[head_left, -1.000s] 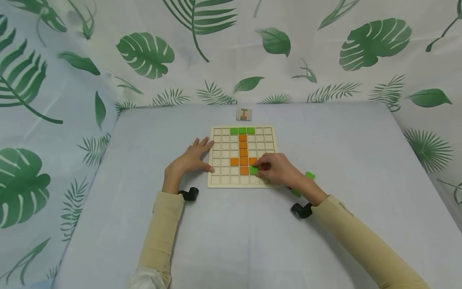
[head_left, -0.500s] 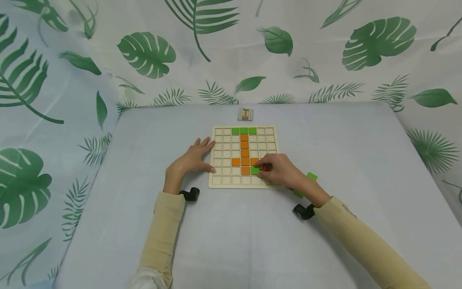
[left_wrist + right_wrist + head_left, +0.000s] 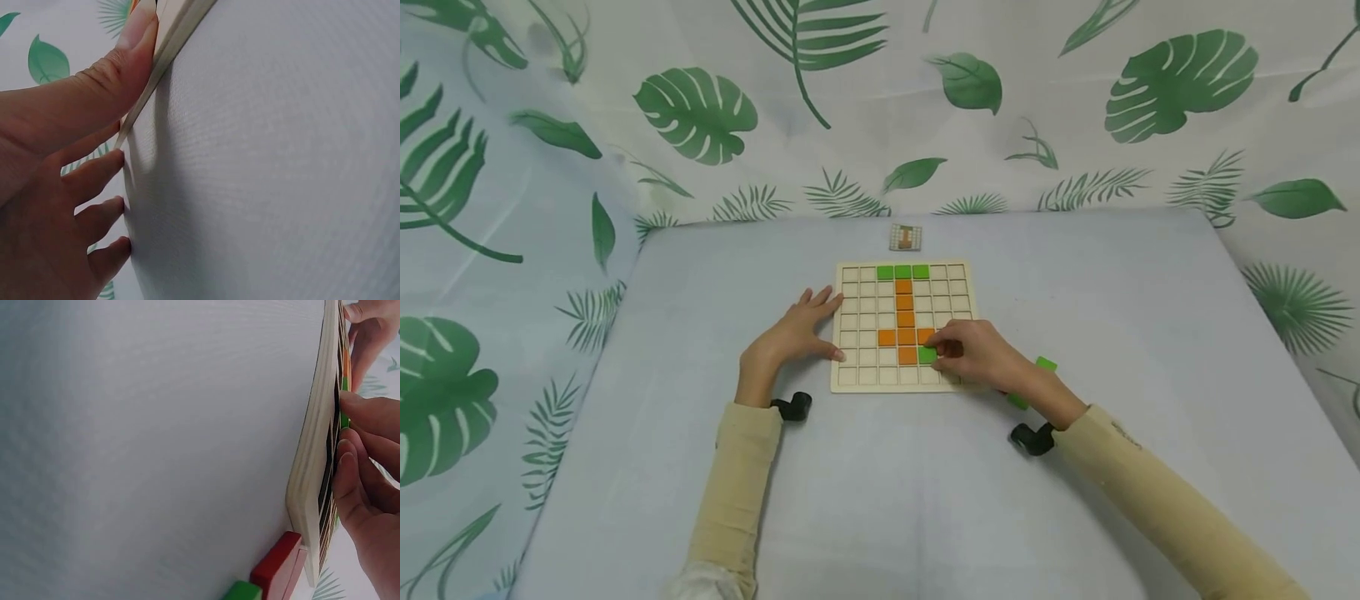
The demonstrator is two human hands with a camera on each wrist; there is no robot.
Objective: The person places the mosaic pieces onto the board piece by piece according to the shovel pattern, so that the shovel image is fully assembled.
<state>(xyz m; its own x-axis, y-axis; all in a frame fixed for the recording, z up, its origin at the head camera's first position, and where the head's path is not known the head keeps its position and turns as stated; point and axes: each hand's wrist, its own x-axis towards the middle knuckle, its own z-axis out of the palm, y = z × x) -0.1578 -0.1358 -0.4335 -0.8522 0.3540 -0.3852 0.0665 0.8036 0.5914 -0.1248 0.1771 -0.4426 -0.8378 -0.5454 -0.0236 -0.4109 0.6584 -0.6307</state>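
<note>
A pale wooden grid board [image 3: 857, 378] lies on the table. On it, orange tiles [image 3: 906, 319] form an upright column with a crossbar near its lower end, and a short row of green tiles [image 3: 903, 272] tops it. My right hand [image 3: 977, 354] pinches a green square tile [image 3: 928, 356] at the cell right of the lowest orange tile; the right wrist view shows this tile [image 3: 345, 412] between thumb and fingers. Spread along the board's left edge, my left hand [image 3: 797, 329] rests its thumb [image 3: 134, 34] on the rim.
A small pattern card [image 3: 906, 237] lies behind the board. Loose green tiles [image 3: 1046, 364] sit right of the board, partly behind my right wrist. In the right wrist view, a red block [image 3: 276, 565] touches or nearly touches the board's corner. A leaf-printed cloth [image 3: 850, 108] hangs behind.
The head view shifts slightly. Both hands and the green tile keep their places on the board.
</note>
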